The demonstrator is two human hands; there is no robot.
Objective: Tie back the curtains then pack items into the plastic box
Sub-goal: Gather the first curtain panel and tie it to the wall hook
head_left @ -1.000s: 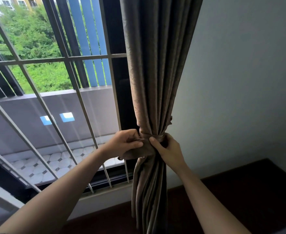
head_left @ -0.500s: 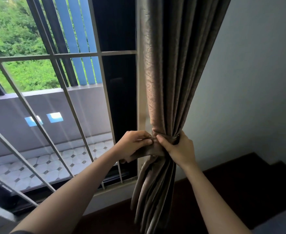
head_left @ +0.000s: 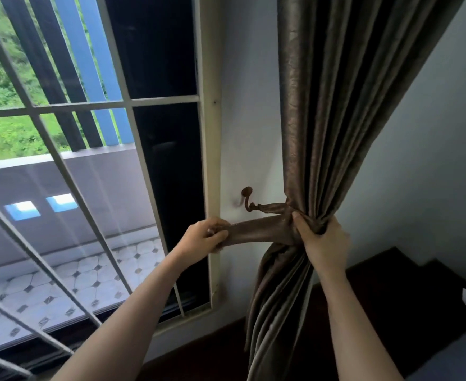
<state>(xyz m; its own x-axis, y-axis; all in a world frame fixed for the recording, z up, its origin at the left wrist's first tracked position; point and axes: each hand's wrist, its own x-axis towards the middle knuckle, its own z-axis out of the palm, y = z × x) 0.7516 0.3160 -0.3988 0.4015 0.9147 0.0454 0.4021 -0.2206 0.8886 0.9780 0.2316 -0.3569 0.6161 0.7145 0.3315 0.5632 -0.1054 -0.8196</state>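
I see my right hand (head_left: 322, 243) fingers curled tight round the bunched curtain (head_left: 336, 119), just right of the hook (head_left: 247, 200), my left hand (head_left: 204, 239) pinching the band (head_left: 259, 232) end, just below the hook

A cream window frame (head_left: 211, 160) stands at the left edge of a pale wall (head_left: 249, 92). Pale grille bars (head_left: 89, 105) cross the glass, some straight, some slanting. Outside lie a balcony floor (head_left: 89, 279) of light tiles with small dark diamonds, a grey parapet (head_left: 94, 182), blue and dark upright slats (head_left: 94, 64) and sunlit greenery (head_left: 6, 133). Daylight comes through the window. The dark brown floor (head_left: 391, 284) meets the wall at lower right.
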